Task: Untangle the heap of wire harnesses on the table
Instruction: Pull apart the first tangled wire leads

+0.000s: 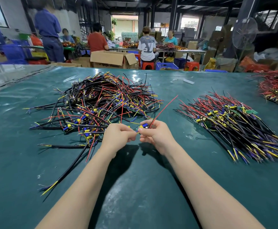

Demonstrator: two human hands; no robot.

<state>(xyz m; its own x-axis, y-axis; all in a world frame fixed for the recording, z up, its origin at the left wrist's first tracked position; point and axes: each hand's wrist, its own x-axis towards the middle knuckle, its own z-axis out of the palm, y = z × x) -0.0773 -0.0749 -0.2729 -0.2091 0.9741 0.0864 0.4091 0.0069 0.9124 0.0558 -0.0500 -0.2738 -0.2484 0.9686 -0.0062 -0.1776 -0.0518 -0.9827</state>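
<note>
Perhaps a third done: neat bundle (234,128) toward table's (135,187) right edge, tangled heap (102,103) left of centre, left hand (118,136) and right hand (156,136) pinching one harness (143,126).

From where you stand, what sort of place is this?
Probably a wire-harness assembly workshop. A tangled heap lies on the green table beside a sorted pile. The left hand and right hand hold one harness. Behind, people work at benches among cardboard boxes and crates.
</note>
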